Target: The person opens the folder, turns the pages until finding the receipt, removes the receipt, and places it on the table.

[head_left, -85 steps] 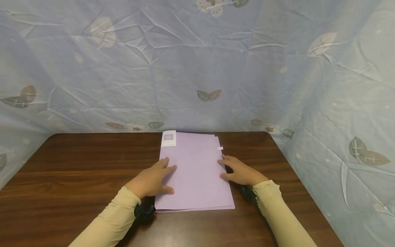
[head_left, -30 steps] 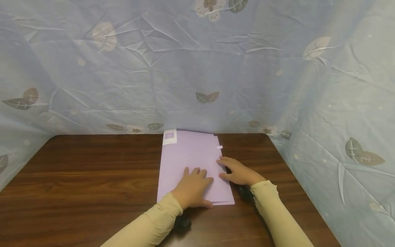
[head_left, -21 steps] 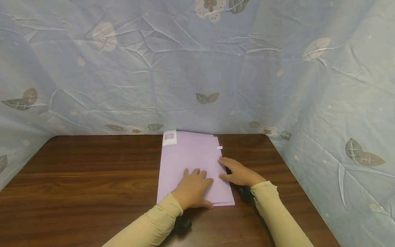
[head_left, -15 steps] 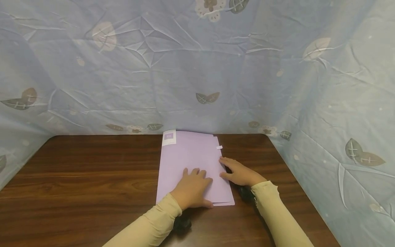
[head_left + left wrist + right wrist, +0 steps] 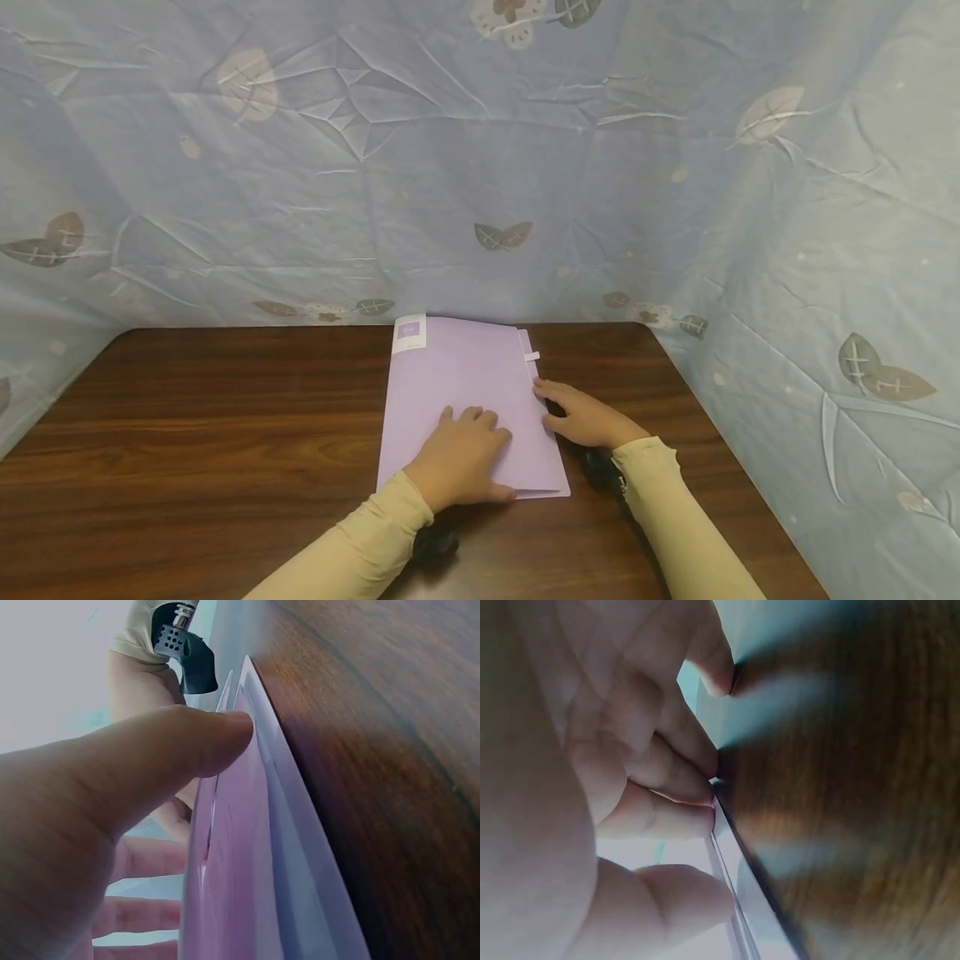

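A light purple folder (image 5: 457, 367) lies closed on the table, with a white label (image 5: 408, 333) at its far left corner and a white tab (image 5: 532, 357) on its right edge. My left hand (image 5: 461, 458) rests spread on the lower half of the cover. In the left wrist view its thumb (image 5: 180, 742) touches the near edge, where the folder's layers (image 5: 240, 855) stand slightly apart. My right hand (image 5: 588, 417) lies along the right edge; in the right wrist view, fingertips (image 5: 701, 817) touch that folder edge (image 5: 761, 922) and the tabletop beside it.
The dark brown wooden table (image 5: 210, 433) extends to both sides of the folder. Pale blue cloth with leaf prints (image 5: 300, 200) hangs behind the table and down its right side. Black devices (image 5: 435, 546) are worn at both wrists.
Since the earliest frame my left hand has moved from the folder's left edge to its lower middle, thumb at the near edge. The right hand's thumb has shifted slightly right; the folder stays nearly in place.
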`<action>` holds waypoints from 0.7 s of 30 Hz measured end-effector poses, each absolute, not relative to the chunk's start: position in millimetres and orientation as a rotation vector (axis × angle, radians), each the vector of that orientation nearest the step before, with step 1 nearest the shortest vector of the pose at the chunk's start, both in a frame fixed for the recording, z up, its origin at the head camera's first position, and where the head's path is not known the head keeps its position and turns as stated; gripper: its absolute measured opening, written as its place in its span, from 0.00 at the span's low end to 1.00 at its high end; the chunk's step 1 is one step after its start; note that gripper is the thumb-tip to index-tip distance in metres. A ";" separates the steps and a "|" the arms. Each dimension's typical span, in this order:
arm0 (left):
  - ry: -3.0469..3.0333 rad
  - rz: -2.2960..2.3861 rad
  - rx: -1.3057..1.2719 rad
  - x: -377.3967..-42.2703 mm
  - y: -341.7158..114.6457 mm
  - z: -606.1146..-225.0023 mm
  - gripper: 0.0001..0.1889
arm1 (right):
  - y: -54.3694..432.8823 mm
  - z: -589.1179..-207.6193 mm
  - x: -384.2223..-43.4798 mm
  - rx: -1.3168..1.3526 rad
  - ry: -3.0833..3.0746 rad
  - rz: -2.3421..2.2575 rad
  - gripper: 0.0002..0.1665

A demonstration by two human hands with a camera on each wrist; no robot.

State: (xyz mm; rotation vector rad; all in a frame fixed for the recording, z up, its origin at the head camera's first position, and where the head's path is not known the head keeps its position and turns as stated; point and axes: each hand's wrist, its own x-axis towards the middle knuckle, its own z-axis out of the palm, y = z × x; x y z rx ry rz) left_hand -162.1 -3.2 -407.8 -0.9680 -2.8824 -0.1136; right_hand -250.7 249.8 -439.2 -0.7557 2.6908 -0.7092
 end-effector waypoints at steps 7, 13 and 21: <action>-2.822 -0.108 -0.977 -160.7 -5.2 -404.2 0.35 | 249.8 -438.9 -250.9 -0.772 2.689 -0.718 0.36; -2.771 -0.086 -1.018 -162.9 -0.7 -406.0 0.40 | 251.8 -441.1 -251.3 -0.780 2.701 -0.713 0.35; -2.719 -0.052 -1.103 -163.1 19.1 -408.1 0.45 | 251.6 -441.6 -250.9 -0.789 2.687 -0.782 0.31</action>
